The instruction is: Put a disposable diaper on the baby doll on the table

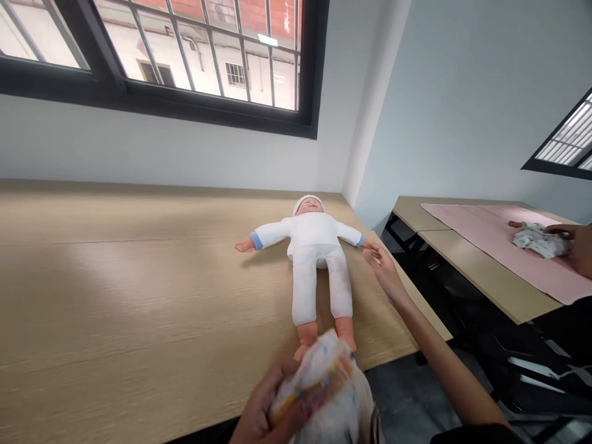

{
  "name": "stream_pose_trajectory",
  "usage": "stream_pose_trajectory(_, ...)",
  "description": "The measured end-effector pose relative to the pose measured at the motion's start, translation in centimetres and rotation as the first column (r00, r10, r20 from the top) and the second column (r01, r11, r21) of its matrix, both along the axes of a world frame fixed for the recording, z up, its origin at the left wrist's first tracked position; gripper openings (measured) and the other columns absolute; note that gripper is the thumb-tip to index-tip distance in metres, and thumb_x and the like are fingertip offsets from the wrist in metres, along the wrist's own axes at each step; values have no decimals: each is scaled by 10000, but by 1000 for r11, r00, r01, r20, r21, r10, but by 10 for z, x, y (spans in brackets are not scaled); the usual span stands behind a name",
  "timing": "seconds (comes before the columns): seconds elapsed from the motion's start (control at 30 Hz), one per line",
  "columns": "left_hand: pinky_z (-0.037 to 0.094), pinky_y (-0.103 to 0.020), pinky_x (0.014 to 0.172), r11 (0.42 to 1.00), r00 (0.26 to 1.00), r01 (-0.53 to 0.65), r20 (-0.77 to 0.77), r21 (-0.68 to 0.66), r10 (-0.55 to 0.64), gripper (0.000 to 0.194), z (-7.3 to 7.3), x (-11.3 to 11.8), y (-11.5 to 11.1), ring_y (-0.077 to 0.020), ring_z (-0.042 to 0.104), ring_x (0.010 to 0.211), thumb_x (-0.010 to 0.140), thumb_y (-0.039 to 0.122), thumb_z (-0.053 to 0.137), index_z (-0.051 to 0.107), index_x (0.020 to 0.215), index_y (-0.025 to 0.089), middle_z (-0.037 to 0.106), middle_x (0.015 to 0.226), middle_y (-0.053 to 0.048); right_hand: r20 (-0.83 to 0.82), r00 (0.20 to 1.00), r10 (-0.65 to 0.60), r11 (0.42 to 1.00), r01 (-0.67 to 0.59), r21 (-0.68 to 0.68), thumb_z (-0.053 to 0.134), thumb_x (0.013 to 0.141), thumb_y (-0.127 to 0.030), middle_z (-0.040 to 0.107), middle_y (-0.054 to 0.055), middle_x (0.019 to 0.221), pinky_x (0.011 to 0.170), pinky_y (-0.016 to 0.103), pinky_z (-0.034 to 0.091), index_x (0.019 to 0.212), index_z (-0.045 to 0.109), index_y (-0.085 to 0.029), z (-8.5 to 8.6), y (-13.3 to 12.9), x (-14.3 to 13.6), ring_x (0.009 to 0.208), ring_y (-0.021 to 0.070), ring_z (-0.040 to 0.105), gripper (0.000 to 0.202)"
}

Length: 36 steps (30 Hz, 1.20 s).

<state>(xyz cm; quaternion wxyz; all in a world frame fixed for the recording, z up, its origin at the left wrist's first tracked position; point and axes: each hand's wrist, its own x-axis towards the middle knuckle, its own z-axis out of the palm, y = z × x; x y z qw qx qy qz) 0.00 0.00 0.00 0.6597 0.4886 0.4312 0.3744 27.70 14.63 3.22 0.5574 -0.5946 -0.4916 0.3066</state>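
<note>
A baby doll (314, 231) in a white suit with blue cuffs and a white cap lies on its back on the wooden table (139, 296), arms spread, bare feet toward me. My left hand (272, 401) is closed around a bunched white printed baby garment (333, 394), held low in front of the doll's feet. Yellow, pink and blue print shows on the cloth, though motion blurs it and its exact cut is unclear. Beside the doll's hand on the right, my right hand (383, 266) has its fingers stretched out; they seem to touch the doll's hand.
To the right, past a gap, stands a second table (485, 280) with a pink mat (490, 246). Another person's hands (578, 240) work there on a doll in printed white clothes (541, 239). A barred window (208, 55) is in the wall behind my table.
</note>
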Motion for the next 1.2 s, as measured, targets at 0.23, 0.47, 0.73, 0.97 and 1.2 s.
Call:
stream_pose_trajectory(0.23, 483, -213, 675, 975, 974, -222, 61, 27, 220, 524, 43, 27, 28, -178, 623, 811, 672, 447, 757, 556, 1106, 233, 682, 918, -9, 55, 955, 291, 957, -290, -33, 533, 865, -547, 656, 90, 1035, 904, 360, 472, 999, 666, -207, -14, -110, -7, 999, 231, 602, 389)
stream_pose_trajectory(0.47, 466, -195, 636, 996, 999, 1, 45, 84, -5, 437, 58, 36, 49, -137, 598, 744, 716, 382, 744, 560, 1074, 211, 667, 862, 3, -301, 815, 495, 847, -530, -43, 591, 843, -530, 653, 97, 1132, 900, 365, 477, 1141, 600, -205, -7, -121, -45, 1024, 244, 608, 442)
stream_pose_trajectory(0.73, 489, -213, 698, 997, 997, 12, 79, 77, -18, 392, 53, 37, 60, -154, 631, 808, 678, 332, 781, 580, 983, 190, 693, 893, -17, -573, 737, 357, 906, -423, 21, 640, 826, -467, 663, 28, 836, 660, 265, 500, 939, 592, -194, -6, -116, -63, 711, 160, 611, 299)
stream_pose_trajectory(0.97, 515, -251, 751, 993, 993, -22, 121, 116, 8, 435, 44, 25, 62, -179, 648, 888, 682, 287, 787, 537, 1029, 205, 683, 965, -31, -563, 751, 344, 898, -438, -34, 571, 844, -546, 686, 76, 928, 691, 326, 536, 1027, 564, -207, -18, -117, -59, 830, 227, 657, 385)
stream_pose_trajectory(1.2, 495, -247, 784, 986, 994, -80, 90, 146, 67, 366, 46, 28, 67, -181, 628, 940, 714, 303, 762, 556, 999, 201, 666, 1009, -36, -8, 997, -82, 981, 82, 177, 674, 801, -398, 597, 107, 1160, 828, 388, 512, 1243, 491, -221, -20, -130, -48, 977, 229, 594, 510)
